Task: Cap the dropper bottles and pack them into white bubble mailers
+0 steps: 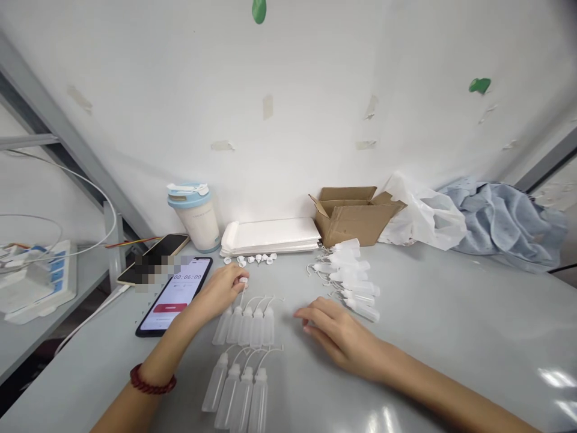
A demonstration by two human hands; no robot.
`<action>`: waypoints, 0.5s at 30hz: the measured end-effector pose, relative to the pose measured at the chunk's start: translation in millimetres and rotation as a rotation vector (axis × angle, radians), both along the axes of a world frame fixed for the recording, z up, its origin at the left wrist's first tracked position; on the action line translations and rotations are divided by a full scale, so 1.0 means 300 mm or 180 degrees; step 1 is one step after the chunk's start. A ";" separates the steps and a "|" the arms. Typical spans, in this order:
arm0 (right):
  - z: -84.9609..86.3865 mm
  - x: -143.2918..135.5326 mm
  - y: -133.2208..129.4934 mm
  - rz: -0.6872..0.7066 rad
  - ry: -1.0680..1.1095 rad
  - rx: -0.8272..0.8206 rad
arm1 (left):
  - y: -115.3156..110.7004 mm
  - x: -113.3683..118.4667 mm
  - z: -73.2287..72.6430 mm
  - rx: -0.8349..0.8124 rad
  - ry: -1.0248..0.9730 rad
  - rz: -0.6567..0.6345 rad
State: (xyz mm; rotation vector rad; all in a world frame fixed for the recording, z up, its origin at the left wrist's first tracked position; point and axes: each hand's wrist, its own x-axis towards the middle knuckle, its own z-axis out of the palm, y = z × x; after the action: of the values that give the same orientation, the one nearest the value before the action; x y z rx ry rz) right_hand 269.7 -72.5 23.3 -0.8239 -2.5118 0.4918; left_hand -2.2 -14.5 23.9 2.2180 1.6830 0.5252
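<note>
My left hand (225,288) is closed, with a small white cap (244,280) pinched at its fingertips. Just in front of it, on the grey table, lies a row of translucent squeeze bottles (246,328) with thin curved strips at their necks. Nearer to me is a second row of the same bottles (243,394). Several loose white caps (258,258) are scattered beyond my left hand. My right hand (336,334) rests low over the table, fingers loosely stretched and holding nothing. A pile of similar bottles (354,276) lies just past it.
Along the wall stand a lidded cup (196,219), a stack of white envelopes (273,236), an open cardboard box (356,222), a white plastic bag (424,216) and blue cloth (509,219). A phone showing a timer (178,294) and a dark phone (155,258) lie left.
</note>
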 end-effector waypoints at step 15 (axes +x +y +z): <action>0.021 -0.121 0.031 0.0416 -0.1042 -0.0140 | -0.058 0.069 0.078 0.0061 -0.0653 0.0495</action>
State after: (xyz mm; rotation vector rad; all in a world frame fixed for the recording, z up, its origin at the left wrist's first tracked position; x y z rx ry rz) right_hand 233.4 -63.2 29.7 -0.8161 -2.8790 0.4901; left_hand 18.5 -31.9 47.3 1.9790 1.7547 0.7817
